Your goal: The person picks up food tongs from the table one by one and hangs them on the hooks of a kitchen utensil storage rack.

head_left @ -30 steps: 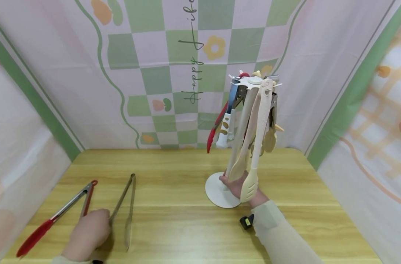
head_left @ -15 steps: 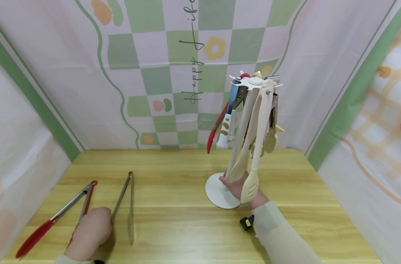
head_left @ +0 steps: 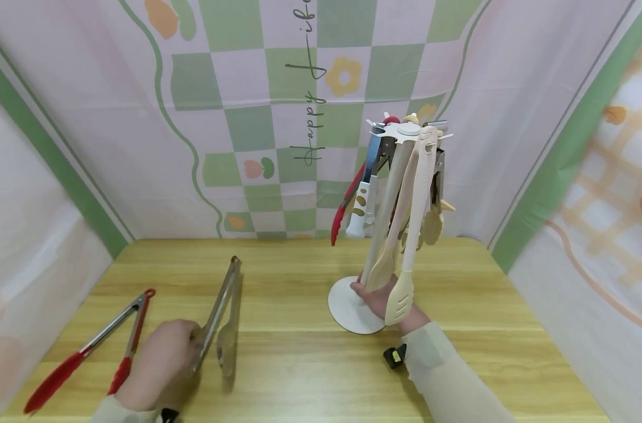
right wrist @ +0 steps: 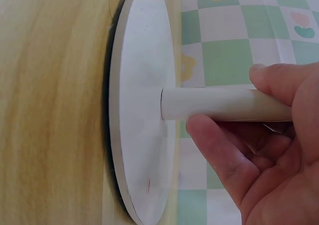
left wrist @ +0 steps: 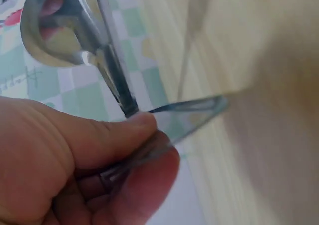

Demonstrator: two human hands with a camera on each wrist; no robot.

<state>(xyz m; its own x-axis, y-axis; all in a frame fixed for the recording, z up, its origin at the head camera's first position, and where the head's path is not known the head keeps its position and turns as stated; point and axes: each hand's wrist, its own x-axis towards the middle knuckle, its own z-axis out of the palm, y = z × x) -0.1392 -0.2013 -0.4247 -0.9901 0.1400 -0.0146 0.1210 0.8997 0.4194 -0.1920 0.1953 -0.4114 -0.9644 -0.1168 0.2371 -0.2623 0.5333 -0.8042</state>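
My left hand (head_left: 164,355) pinches one arm of metal tongs (head_left: 219,311) above the table's left half. In the left wrist view, thumb and fingers close on the tongs, and a looped metal end (left wrist: 55,60) shows beyond them. My right hand (right wrist: 269,150) grips the white pole (right wrist: 214,104) of a utensil stand, just above its round base (head_left: 344,308). Several utensils hang from the stand's top: a cream slotted turner (head_left: 400,298), red-tipped tongs (head_left: 338,224) and a white-handled utensil (head_left: 358,211) among them. Those at the back are partly hidden.
Red-tipped tongs (head_left: 56,382) lie spread on the wooden table (head_left: 278,376) beside my left hand. A printed cloth (head_left: 291,117) hangs behind the table, with further cloths at both sides. My right wrist wears a small black device (head_left: 395,356).
My left hand has moved right and slightly forward with the metal tongs, away from the red-tipped tongs, uncovering their second red tip. My right hand and the stand have stayed put.
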